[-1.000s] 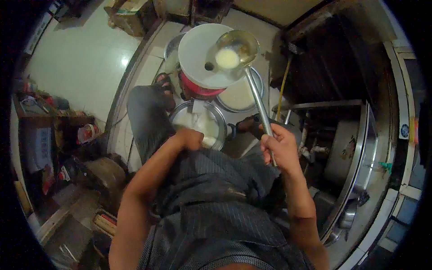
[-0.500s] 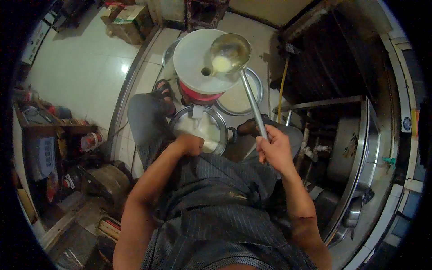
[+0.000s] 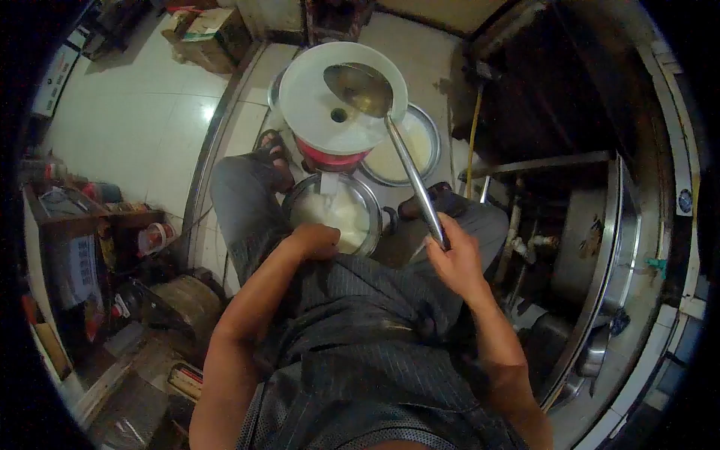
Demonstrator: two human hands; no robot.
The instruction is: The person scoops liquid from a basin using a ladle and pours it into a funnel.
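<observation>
My right hand (image 3: pixel 457 259) is wrapped round the handle of a long metal ladle (image 3: pixel 409 161). The ladle's bowl is tipped over a wide, pale hopper (image 3: pixel 307 101) with a dark hole in its middle. Below the hopper is a red band (image 3: pixel 330 159), and under that a pale spout (image 3: pixel 328 184) points into a metal basin (image 3: pixel 373 199). White, frothy liquid (image 3: pixel 349 217) lies in this basin. My left hand (image 3: pixel 315 241), fingers curled closed, is at the basin's near edge by my lap; whether it holds anything is hidden.
Another metal basin (image 3: pixel 433 142) with pale contents stands right of the hopper. A metal-framed sink stand (image 3: pixel 611 217) is at the right. To the left are a cluttered shelf (image 3: pixel 67 217) and a small bucket (image 3: pixel 156 238). A cardboard box (image 3: pixel 212 34) sits farther back.
The ladle's bowl has moved slightly left and tipped over the hopper, and the white liquid seen in it earlier no longer shows. My left hand has stayed in place.
</observation>
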